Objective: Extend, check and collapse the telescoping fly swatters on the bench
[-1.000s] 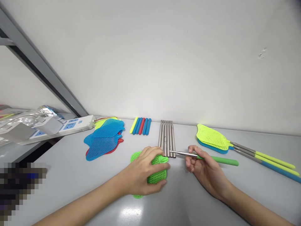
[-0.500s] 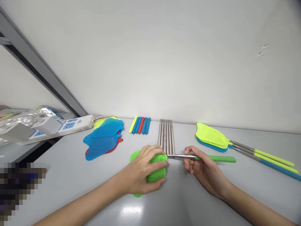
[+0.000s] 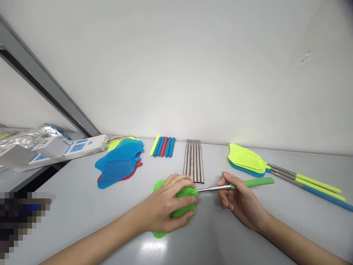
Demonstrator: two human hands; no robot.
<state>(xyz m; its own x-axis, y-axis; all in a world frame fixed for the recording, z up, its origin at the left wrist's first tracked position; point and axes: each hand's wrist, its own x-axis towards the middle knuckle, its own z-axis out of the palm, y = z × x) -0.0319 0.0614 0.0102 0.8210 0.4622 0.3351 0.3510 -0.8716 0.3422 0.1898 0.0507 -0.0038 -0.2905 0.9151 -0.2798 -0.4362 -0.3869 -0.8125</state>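
Observation:
My left hand (image 3: 173, 204) grips a green perforated fly swatter head (image 3: 159, 235) from above, covering much of it. The neck of the head points right. My right hand (image 3: 239, 197) pinches a metal rod with a green handle (image 3: 257, 182), close to where grip and metal meet. The rod's thin metal tip (image 3: 205, 189) touches the neck opening; how deep it sits inside cannot be made out. Just behind my hands lies a row of several bare metal rods (image 3: 194, 162).
Blue, red and yellow swatter heads (image 3: 118, 171) overlap at left. Several coloured handle grips (image 3: 162, 146) lie by the wall. Assembled swatters with yellow and blue handles (image 3: 317, 184) rest at right. A white power strip (image 3: 93, 142) with plugs and clear plastic packaging (image 3: 38, 138) sits far left.
The rod in my right hand has moved left, and its tip has met the neck of the green head. Both hands keep their holds; the camera view has shifted slightly.

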